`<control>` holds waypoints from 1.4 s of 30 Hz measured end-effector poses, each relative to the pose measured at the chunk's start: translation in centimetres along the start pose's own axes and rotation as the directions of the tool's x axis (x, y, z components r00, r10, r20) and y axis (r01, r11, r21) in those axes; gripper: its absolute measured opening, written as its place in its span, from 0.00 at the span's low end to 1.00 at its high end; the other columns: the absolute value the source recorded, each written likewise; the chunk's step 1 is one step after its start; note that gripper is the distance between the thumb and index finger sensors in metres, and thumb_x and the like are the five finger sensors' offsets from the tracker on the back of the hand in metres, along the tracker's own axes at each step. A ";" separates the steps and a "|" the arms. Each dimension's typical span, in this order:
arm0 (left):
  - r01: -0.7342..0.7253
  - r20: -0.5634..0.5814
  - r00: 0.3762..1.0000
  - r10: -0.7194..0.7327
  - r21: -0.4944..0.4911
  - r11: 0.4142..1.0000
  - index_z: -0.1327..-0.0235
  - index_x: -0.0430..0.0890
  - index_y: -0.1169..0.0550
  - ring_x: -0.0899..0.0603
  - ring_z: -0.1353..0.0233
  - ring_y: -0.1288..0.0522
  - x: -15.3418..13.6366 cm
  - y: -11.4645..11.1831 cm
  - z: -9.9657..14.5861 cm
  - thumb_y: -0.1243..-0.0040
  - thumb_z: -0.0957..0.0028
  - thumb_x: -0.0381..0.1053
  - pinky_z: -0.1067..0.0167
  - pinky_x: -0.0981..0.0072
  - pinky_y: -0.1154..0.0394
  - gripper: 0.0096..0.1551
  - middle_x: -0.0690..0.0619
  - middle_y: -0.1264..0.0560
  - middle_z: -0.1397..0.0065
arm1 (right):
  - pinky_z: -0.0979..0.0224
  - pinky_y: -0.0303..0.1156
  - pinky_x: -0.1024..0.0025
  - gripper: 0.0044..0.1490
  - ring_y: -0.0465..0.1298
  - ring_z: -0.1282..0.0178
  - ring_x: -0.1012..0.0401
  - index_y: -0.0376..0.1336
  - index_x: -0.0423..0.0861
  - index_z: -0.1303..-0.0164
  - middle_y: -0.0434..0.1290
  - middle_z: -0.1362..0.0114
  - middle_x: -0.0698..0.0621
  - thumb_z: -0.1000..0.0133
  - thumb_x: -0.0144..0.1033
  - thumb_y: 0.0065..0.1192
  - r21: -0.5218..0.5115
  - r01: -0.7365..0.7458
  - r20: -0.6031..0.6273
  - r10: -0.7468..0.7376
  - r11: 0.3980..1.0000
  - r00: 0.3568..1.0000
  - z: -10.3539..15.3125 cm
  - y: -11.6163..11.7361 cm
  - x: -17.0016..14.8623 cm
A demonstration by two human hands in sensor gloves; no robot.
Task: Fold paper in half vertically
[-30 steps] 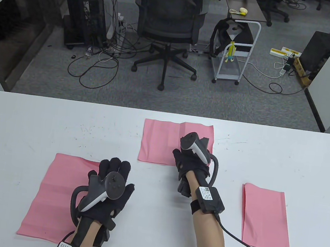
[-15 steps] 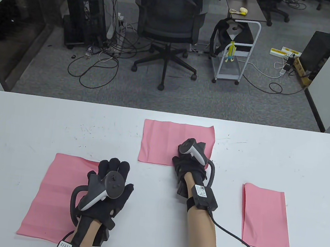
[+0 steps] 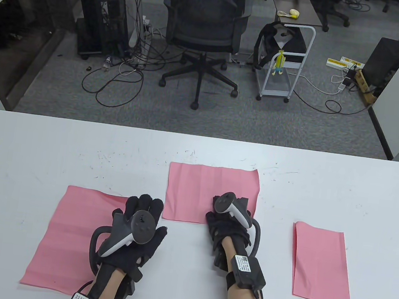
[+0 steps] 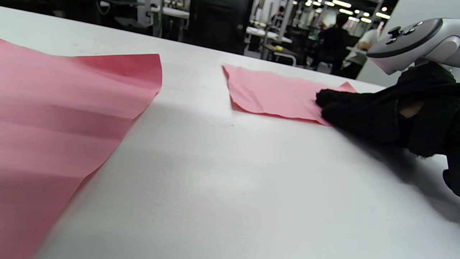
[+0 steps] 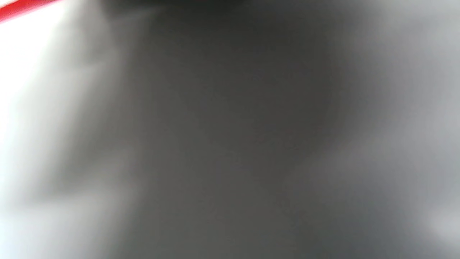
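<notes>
A thin, creased pink paper square point(image 3: 211, 194) is seen lying flat mid-table, toward the near edge, with the black-gloved right hand point(image 3: 229, 220) resting on its near right corner; whether that corner is pinched cannot be told. The black-gloved left hand point(image 3: 137, 227) is spread flat, fingers open, gripping nothing. The sheet is judged light, limp and slippery, best lifted at a corner.
</notes>
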State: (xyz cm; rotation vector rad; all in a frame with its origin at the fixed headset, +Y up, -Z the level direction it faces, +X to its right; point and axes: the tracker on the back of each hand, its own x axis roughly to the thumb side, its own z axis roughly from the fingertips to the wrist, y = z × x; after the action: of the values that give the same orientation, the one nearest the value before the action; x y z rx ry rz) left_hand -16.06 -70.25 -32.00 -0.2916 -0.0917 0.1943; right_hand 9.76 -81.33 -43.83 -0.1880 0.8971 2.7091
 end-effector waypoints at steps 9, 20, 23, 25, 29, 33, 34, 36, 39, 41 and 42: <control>0.051 0.036 0.998 -0.050 -0.007 0.999 0.16 0.63 0.66 0.39 0.11 0.70 1.5 -0.7 0.4 0.70 0.43 0.73 0.18 0.31 0.62 0.47 0.56 0.71 0.09 | 0.21 0.26 0.46 0.41 0.24 0.17 0.53 0.31 0.70 0.25 0.25 0.16 0.60 0.44 0.60 0.39 0.014 -0.013 0.005 0.013 1.000 1.000 6.1 4.5 -1.6; 0.138 0.065 0.989 -0.133 -0.069 0.988 0.16 0.63 0.67 0.39 0.11 0.71 3.2 -2.9 -0.3 0.71 0.43 0.74 0.18 0.31 0.62 0.47 0.56 0.71 0.09 | 0.20 0.28 0.45 0.42 0.24 0.17 0.52 0.28 0.69 0.25 0.23 0.16 0.58 0.44 0.61 0.38 0.049 -0.087 -0.004 0.087 0.995 0.996 12.7 8.6 -2.9; 0.163 0.061 0.986 -0.158 -0.102 0.981 0.16 0.63 0.67 0.39 0.11 0.71 3.5 -3.9 -0.8 0.71 0.43 0.73 0.18 0.31 0.62 0.47 0.56 0.71 0.09 | 0.19 0.29 0.44 0.42 0.24 0.17 0.51 0.28 0.69 0.24 0.23 0.16 0.57 0.44 0.61 0.37 0.034 -0.104 -0.010 0.105 0.994 0.994 13.1 9.0 -2.9; 0.179 0.067 0.983 -0.171 -0.144 0.973 0.16 0.63 0.67 0.39 0.11 0.71 3.7 -5.0 -1.3 0.71 0.43 0.73 0.18 0.31 0.62 0.47 0.56 0.71 0.09 | 0.20 0.27 0.44 0.43 0.23 0.17 0.51 0.27 0.69 0.25 0.22 0.17 0.57 0.44 0.61 0.36 0.050 -0.090 -0.001 0.090 0.995 0.996 13.0 9.1 -3.0; 0.202 0.090 0.979 -0.185 -0.256 0.945 0.17 0.64 0.69 0.39 0.12 0.72 4.2 -7.6 -2.3 0.71 0.44 0.73 0.18 0.32 0.63 0.47 0.57 0.73 0.10 | 0.21 0.25 0.44 0.43 0.22 0.18 0.51 0.26 0.68 0.25 0.21 0.17 0.57 0.43 0.61 0.35 0.050 -0.083 0.014 0.083 0.995 0.996 13.1 9.2 -3.1; 0.243 0.086 0.970 -0.227 -0.300 0.923 0.17 0.63 0.69 0.39 0.12 0.72 4.3 -9.2 -2.9 0.71 0.44 0.73 0.18 0.32 0.63 0.47 0.57 0.72 0.10 | 0.20 0.26 0.44 0.43 0.22 0.17 0.51 0.26 0.68 0.24 0.21 0.17 0.57 0.43 0.61 0.35 0.035 -0.098 0.017 0.098 0.995 0.995 13.2 9.2 -3.1; 0.241 0.085 0.970 -0.226 -0.303 0.922 0.17 0.63 0.69 0.39 0.12 0.72 4.3 -9.4 -2.9 0.71 0.44 0.73 0.18 0.32 0.63 0.47 0.57 0.72 0.10 | 0.20 0.26 0.43 0.43 0.24 0.17 0.51 0.26 0.68 0.24 0.21 0.16 0.57 0.43 0.61 0.35 0.035 -0.100 0.017 0.100 0.994 0.995 13.2 9.2 -3.1; 0.247 0.090 0.969 -0.230 -0.315 0.916 0.17 0.63 0.67 0.39 0.12 0.71 4.5 -9.9 -3.0 0.71 0.44 0.73 0.18 0.32 0.63 0.46 0.57 0.71 0.10 | 0.20 0.27 0.43 0.43 0.24 0.17 0.50 0.26 0.67 0.24 0.22 0.16 0.57 0.43 0.61 0.35 0.031 -0.106 0.017 0.105 0.994 0.994 13.2 9.1 -3.1; 0.283 0.087 0.959 -0.269 -0.328 0.901 0.17 0.63 0.68 0.40 0.11 0.71 4.6 -10.6 -3.2 0.71 0.44 0.73 0.18 0.32 0.63 0.47 0.57 0.71 0.10 | 0.20 0.27 0.43 0.43 0.24 0.17 0.50 0.26 0.67 0.24 0.22 0.16 0.56 0.43 0.62 0.35 0.027 -0.112 0.017 0.111 0.993 0.994 13.2 9.2 -3.0; 0.296 0.086 0.955 -0.284 -0.346 0.890 0.18 0.63 0.69 0.39 0.12 0.70 4.5 -11.2 -3.3 0.72 0.44 0.73 0.17 0.33 0.62 0.46 0.57 0.72 0.11 | 0.20 0.27 0.43 0.43 0.24 0.17 0.50 0.26 0.67 0.24 0.22 0.16 0.56 0.43 0.62 0.35 0.026 -0.113 0.017 0.112 0.993 0.994 13.2 9.2 -3.0; 0.299 0.093 0.954 -0.285 -0.356 0.885 0.19 0.62 0.71 0.39 0.13 0.72 4.5 -11.3 -3.3 0.75 0.45 0.73 0.18 0.32 0.63 0.47 0.57 0.74 0.12 | 0.20 0.28 0.43 0.43 0.24 0.17 0.50 0.26 0.67 0.24 0.22 0.16 0.57 0.43 0.62 0.35 0.025 -0.114 0.017 0.114 0.993 0.993 13.2 9.2 -3.0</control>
State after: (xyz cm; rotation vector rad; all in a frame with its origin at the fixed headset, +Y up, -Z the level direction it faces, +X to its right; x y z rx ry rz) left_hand -9.28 -80.88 -31.55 -0.6437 -0.2094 -0.1219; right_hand 9.34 -81.10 -27.50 -0.1136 0.9663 2.7977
